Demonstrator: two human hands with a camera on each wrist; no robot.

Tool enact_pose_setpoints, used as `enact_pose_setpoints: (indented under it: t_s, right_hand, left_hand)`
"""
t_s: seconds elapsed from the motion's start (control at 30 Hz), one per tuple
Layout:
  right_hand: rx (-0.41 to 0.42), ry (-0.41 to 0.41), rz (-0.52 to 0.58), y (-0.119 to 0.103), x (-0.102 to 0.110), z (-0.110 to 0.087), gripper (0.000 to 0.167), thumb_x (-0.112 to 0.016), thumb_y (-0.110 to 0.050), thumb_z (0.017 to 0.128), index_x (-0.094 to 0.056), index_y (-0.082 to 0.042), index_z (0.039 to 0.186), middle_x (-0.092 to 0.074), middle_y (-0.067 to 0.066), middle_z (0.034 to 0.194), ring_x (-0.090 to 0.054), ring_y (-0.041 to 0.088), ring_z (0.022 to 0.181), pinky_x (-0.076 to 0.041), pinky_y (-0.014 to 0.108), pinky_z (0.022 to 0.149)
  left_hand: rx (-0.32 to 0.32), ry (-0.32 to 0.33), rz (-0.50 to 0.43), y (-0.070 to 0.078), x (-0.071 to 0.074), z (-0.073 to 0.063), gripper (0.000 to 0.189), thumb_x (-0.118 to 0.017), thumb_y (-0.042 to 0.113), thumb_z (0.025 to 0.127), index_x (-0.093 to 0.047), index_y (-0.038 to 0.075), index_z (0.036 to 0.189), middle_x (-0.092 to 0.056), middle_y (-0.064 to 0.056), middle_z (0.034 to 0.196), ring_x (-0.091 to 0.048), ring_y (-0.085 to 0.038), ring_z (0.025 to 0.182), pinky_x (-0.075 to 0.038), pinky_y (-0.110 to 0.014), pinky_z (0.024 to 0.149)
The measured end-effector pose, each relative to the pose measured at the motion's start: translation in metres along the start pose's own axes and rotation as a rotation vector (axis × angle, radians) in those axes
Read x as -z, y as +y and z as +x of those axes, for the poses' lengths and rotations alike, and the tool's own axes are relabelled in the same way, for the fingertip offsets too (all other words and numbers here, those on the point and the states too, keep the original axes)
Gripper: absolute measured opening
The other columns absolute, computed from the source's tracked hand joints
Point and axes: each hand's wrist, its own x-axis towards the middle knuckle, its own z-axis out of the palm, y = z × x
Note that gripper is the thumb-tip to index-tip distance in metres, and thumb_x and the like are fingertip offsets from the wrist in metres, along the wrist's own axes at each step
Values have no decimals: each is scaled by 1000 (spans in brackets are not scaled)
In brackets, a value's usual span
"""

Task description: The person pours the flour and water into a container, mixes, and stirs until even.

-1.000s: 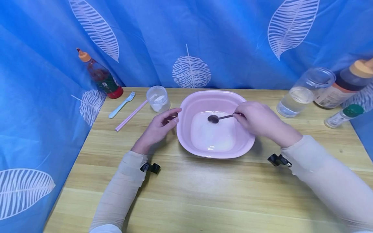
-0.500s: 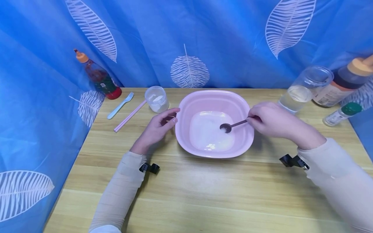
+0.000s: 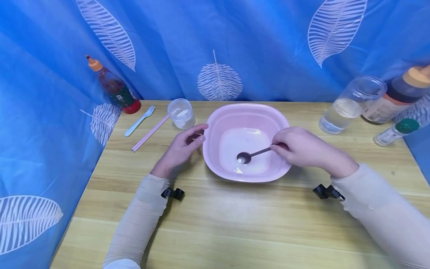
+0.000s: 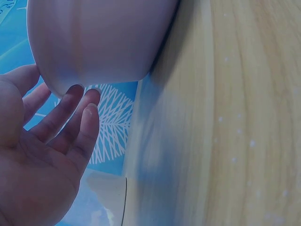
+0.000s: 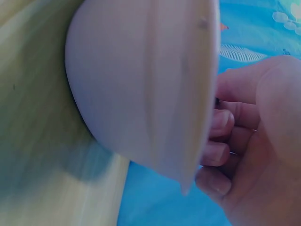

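A pink plastic basin (image 3: 215, 157) stands on the table, its bottom covered by whitish liquid (image 3: 235, 140). My right hand (image 3: 299, 147) pinches the handle of a dark spoon (image 3: 243, 157) over the basin's right side. The spoon's bowl is down at the liquid, towards the front of the basin. My left hand (image 3: 181, 147) is at the basin's left rim, thumb and fingertips touching it with the fingers loosely bent. Seen from the left wrist, those fingertips meet the basin's outer wall (image 4: 99, 42). In the right wrist view the basin wall (image 5: 127, 70) hides the spoon almost wholly.
Behind my left hand stands a clear jar (image 3: 181, 114) with white contents, beside pink chopsticks (image 3: 150, 133), a light-blue fork (image 3: 139, 121) and a red sauce bottle (image 3: 117, 87). At right are a water-filled clear cup (image 3: 342, 112), a dark sauce bottle (image 3: 386, 102) and a green-capped shaker (image 3: 396, 132).
My right hand has swept the spoon round through the liquid, from the basin's middle to its right, then left and towards the front. The left hand stays at the rim.
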Motion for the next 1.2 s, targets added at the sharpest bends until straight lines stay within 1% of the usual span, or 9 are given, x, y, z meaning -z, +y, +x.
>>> enact_pose_setpoints:
  t_s: [0.2, 0.37, 0.53, 0.7, 0.8, 0.87, 0.93, 1.1, 1.2]
  right_hand:
    - [16, -5, -7, -8, -8, 7, 12, -71, -13, 102, -78, -16, 92, -64, -8, 81, -52, 7, 73, -50, 35, 73]
    - [-12, 8, -35, -5, -6, 6, 10, -71, -13, 102, -78, -13, 94, -66, -6, 82, -54, 10, 74, -51, 38, 74]
    - [-98, -3, -34, 2, 2, 0, 10, -71, -12, 101, -78, -12, 94, -66, -4, 79, -55, 14, 74, -50, 37, 72]
    - [-232, -46, 35, 6, 6, -2, 17, -66, -17, 102, -79, -11, 92, -60, -5, 69, -53, 15, 69, -44, 33, 67]
    - [-270, -64, 71, 6, 6, -2, 19, -65, -19, 103, -79, -11, 93, -58, -5, 67, -52, 15, 68, -42, 31, 65]
    - [-260, -68, 74, 5, 6, -1, 19, -65, -18, 103, -79, -12, 91, -58, -6, 67, -52, 15, 68, -42, 31, 65]
    - [-222, -73, 67, 2, 5, 0, 18, -66, -17, 103, -77, -13, 89, -58, -7, 67, -52, 13, 68, -43, 31, 66]
    - [-67, -75, 55, -7, 0, 3, 19, -68, -14, 103, -74, -17, 85, -58, -9, 70, -50, 8, 68, -44, 30, 67]
    - [-4, -60, 49, -13, -5, 7, 17, -70, -13, 103, -75, -17, 86, -60, -9, 75, -50, 7, 70, -46, 31, 69]
  left_hand:
    - [-2, -1, -2, 1, 0, -1, 44, -60, 22, 112, -58, 17, 156, -66, -10, 147, -64, -29, 131, -55, -41, 107]
    - [3, -3, -4, 0, -1, 0, 45, -60, 21, 112, -58, 16, 156, -66, -12, 146, -64, -29, 130, -56, -37, 106]
    - [3, -6, -11, -1, -1, 1, 45, -60, 21, 112, -58, 16, 156, -67, -12, 144, -64, -29, 128, -56, -34, 103]
    - [7, -3, -7, 0, 0, 1, 45, -60, 21, 112, -57, 16, 156, -67, -13, 144, -64, -29, 128, -56, -33, 102]
    - [14, -5, -3, 1, 1, 1, 45, -60, 23, 112, -57, 17, 156, -66, -11, 146, -64, -29, 130, -56, -34, 103]
    - [14, -8, 0, 1, 1, 1, 46, -60, 24, 112, -57, 17, 157, -65, -10, 148, -63, -29, 131, -56, -34, 104]
    - [12, -9, 3, 1, 1, 1, 46, -60, 24, 112, -57, 18, 157, -65, -10, 148, -63, -29, 132, -56, -34, 103]
    - [7, -8, -1, 1, 1, 1, 45, -60, 23, 112, -57, 17, 156, -66, -11, 147, -64, -29, 130, -56, -32, 101]
    - [6, -9, -5, 1, 1, 0, 45, -60, 22, 112, -57, 16, 156, -66, -12, 146, -64, -30, 130, -56, -30, 101]
